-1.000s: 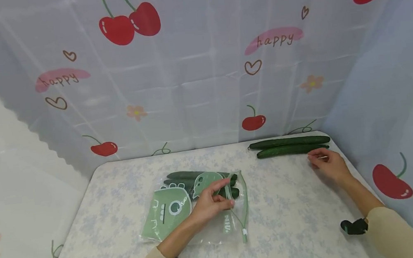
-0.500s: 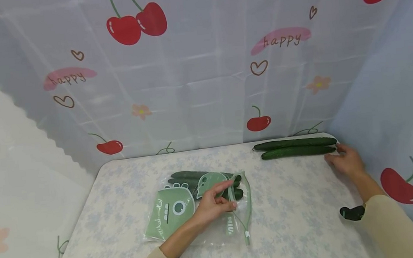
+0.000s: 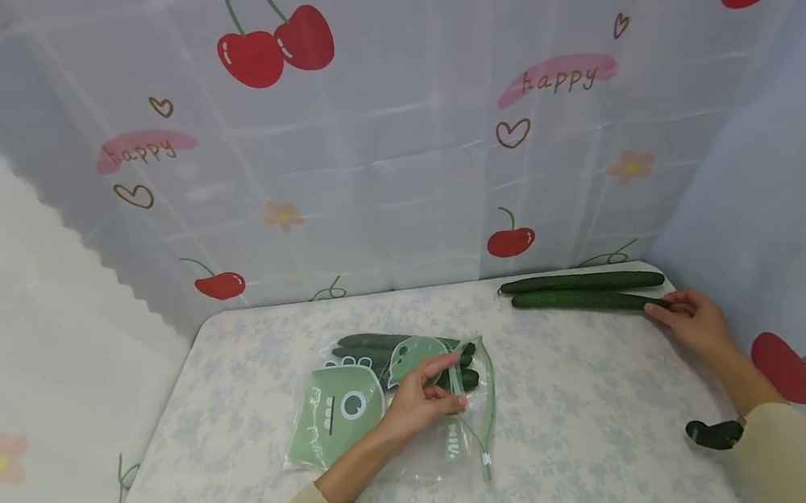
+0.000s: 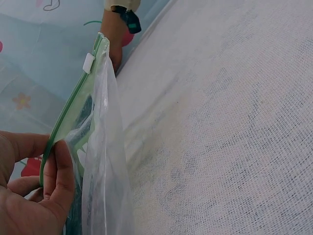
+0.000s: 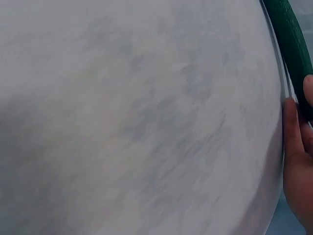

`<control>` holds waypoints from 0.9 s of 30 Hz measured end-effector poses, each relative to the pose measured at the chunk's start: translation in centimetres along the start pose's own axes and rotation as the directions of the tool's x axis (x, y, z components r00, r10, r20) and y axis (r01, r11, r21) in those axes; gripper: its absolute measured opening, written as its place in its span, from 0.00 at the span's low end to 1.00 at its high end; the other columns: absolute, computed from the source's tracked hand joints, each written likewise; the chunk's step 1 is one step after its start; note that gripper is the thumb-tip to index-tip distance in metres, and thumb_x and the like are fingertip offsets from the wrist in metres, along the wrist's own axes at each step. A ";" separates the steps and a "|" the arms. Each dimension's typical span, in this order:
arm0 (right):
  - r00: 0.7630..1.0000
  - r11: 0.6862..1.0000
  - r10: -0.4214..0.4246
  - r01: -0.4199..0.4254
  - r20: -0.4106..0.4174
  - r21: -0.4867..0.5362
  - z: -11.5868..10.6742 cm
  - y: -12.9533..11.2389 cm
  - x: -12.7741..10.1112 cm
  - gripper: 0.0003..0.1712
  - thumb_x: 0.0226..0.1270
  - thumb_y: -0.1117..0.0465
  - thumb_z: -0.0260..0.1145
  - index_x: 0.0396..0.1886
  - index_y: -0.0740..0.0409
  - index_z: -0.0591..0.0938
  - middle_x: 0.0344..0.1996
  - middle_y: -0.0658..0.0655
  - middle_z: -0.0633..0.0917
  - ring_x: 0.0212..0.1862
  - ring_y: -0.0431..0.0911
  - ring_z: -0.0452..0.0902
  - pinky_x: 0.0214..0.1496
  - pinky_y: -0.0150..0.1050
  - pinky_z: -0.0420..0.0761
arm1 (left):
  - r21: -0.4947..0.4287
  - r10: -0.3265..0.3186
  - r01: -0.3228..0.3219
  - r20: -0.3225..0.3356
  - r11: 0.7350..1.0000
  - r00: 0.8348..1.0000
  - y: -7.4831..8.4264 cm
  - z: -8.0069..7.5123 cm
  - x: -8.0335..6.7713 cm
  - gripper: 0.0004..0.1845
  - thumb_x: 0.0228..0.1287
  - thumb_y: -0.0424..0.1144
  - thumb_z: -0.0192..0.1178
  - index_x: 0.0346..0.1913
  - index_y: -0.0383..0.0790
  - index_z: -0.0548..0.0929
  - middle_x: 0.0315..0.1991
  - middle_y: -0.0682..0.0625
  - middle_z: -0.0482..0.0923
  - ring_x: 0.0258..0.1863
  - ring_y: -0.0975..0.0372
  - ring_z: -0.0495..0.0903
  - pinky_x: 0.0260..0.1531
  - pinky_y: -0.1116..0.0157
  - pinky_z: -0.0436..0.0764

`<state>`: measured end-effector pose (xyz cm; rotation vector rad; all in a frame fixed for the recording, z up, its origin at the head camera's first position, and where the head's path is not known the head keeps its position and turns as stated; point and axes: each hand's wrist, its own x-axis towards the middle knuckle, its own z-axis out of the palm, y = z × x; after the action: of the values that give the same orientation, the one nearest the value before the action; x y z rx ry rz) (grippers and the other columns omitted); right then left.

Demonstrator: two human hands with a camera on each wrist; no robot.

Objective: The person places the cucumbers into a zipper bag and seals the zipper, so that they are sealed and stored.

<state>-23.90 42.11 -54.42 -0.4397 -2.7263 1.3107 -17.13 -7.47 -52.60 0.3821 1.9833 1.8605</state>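
Cucumbers, dark green and long, lay in two places: several inside the clear zip bag (image 3: pixel 395 398) mid-table, two loose near the far right corner. The left hand (image 3: pixel 417 402) pinched the bag's green zip edge, holding its mouth up. The right hand (image 3: pixel 694 322) gripped the end of the nearer cucumber (image 3: pixel 582 300), close to the table (image 3: pixel 595 427) edge; the farther cucumber (image 3: pixel 581 282) lay just behind. Bare tabletop stretched between bag and cucumbers. Cherry-print curtain (image 3: pixel 392 139) closed in the back and right.
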 end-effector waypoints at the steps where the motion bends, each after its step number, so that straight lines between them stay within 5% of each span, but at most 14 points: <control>1: 1.000 1.000 -0.001 0.001 0.009 0.021 -0.2 0.1 -0.4 0.29 0.62 0.39 0.67 0.50 0.56 0.74 0.35 0.34 0.78 0.36 0.26 0.68 0.32 0.24 0.72 | -0.001 -0.002 0.002 0.000 1.000 1.000 0.0 0.0 -0.1 0.39 0.59 0.31 0.69 0.73 0.49 0.67 0.76 0.53 0.56 0.33 0.67 0.84 0.41 0.69 0.86; 6: 0.998 0.991 0.026 -0.032 0.049 0.127 -1.0 -0.3 -2.6 0.21 0.59 0.40 0.71 0.38 0.47 0.76 0.25 0.24 0.79 0.35 0.23 0.70 0.32 0.26 0.73 | 0.004 -0.010 0.010 -0.008 1.000 1.000 -0.3 -0.3 -0.1 0.39 0.58 0.31 0.69 0.73 0.51 0.67 0.76 0.55 0.58 0.34 0.67 0.84 0.42 0.68 0.86; 8: 0.996 0.964 0.017 -0.041 0.093 0.264 -1.3 -0.8 -3.4 0.16 0.60 0.46 0.72 0.36 0.48 0.77 0.28 0.26 0.83 0.35 0.22 0.76 0.34 0.23 0.76 | 0.007 -0.008 0.008 -0.013 1.000 1.000 -0.2 -0.3 0.0 0.39 0.58 0.31 0.69 0.73 0.51 0.68 0.75 0.55 0.59 0.34 0.66 0.84 0.43 0.67 0.86; 12: 0.972 0.791 -0.099 -0.052 0.212 0.609 -1.4 -1.8 -5.0 0.08 0.65 0.63 0.69 0.43 0.56 0.80 0.37 0.39 0.89 0.41 0.34 0.88 0.46 0.26 0.84 | 0.012 -0.006 0.006 -0.010 1.000 1.000 -0.1 -0.3 0.1 0.39 0.58 0.31 0.69 0.73 0.50 0.68 0.75 0.55 0.60 0.34 0.66 0.84 0.43 0.67 0.86; 15: 0.946 0.672 -0.183 -0.078 0.267 0.737 -1.2 -2.5 -6.2 0.14 0.68 0.71 0.63 0.52 0.63 0.81 0.40 0.48 0.89 0.43 0.44 0.89 0.52 0.37 0.85 | 0.019 -0.005 0.005 -0.016 1.000 1.000 -0.1 -0.3 0.1 0.39 0.57 0.31 0.70 0.72 0.50 0.69 0.75 0.54 0.60 0.33 0.66 0.83 0.41 0.68 0.86; 19: 0.944 0.629 -0.199 -0.082 0.262 0.773 -0.7 -3.2 -7.5 0.14 0.69 0.71 0.61 0.52 0.64 0.83 0.41 0.49 0.88 0.44 0.44 0.89 0.52 0.38 0.85 | 0.063 0.000 0.003 -0.040 0.998 0.999 -0.2 0.0 -0.1 0.40 0.56 0.34 0.72 0.72 0.52 0.69 0.74 0.55 0.60 0.32 0.67 0.82 0.34 0.72 0.84; 27: 0.961 0.486 -0.202 -0.069 0.188 0.871 -0.5 -3.3 -9.6 0.13 0.69 0.75 0.58 0.45 0.62 0.86 0.40 0.51 0.88 0.42 0.44 0.89 0.50 0.40 0.86 | 0.222 0.061 -0.047 -0.056 0.974 0.997 0.0 1.0 -0.4 0.42 0.55 0.32 0.72 0.73 0.49 0.67 0.75 0.54 0.59 0.32 0.61 0.83 0.30 0.70 0.85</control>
<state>-15.33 37.73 -51.10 -0.0272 -1.7316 2.6062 -16.32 -6.76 -52.60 0.4499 2.2520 1.7066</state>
